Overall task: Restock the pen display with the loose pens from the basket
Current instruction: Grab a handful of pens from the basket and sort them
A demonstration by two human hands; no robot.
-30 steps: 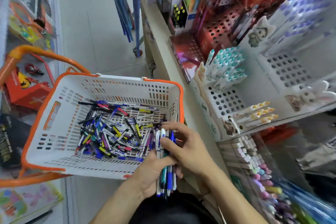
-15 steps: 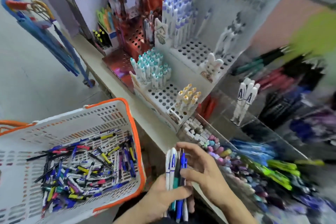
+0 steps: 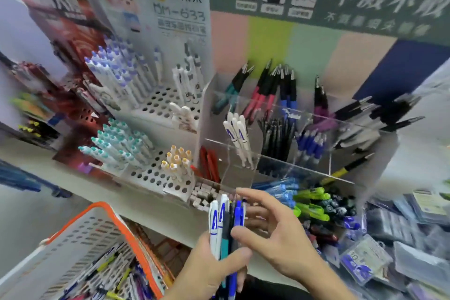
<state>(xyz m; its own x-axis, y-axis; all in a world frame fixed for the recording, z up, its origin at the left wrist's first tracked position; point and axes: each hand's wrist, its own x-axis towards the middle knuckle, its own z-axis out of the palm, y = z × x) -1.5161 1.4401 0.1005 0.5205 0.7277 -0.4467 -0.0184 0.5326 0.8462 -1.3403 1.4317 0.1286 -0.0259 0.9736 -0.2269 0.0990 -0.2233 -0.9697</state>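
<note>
My left hand (image 3: pixel 209 268) grips a bundle of pens (image 3: pixel 225 224), white, teal and blue, held upright at the lower middle. My right hand (image 3: pixel 275 231) is beside the bundle with spread fingers, its thumb and fingertips touching the pens' right side. The white and orange basket (image 3: pixel 80 238) sits at the lower left with several loose pens (image 3: pixel 114 273) inside. The clear acrylic pen display (image 3: pixel 280 161) stands just behind my hands; one compartment holds three matching white pens (image 3: pixel 238 139), others hold black, blue and pink pens.
A white perforated stand (image 3: pixel 155 173) with teal-capped and yellow-capped pens is to the left on the shelf. Green and blue pens (image 3: pixel 309 202) lie in the display's front tray. Packaged goods (image 3: pixel 394 246) fill the right. A small box of erasers (image 3: pixel 204 195) sits by my hands.
The view swung right and up from the basket to the pen display. My left hand kept the pen bundle and raised it toward the display. My right hand's fingers spread open beside it.
</note>
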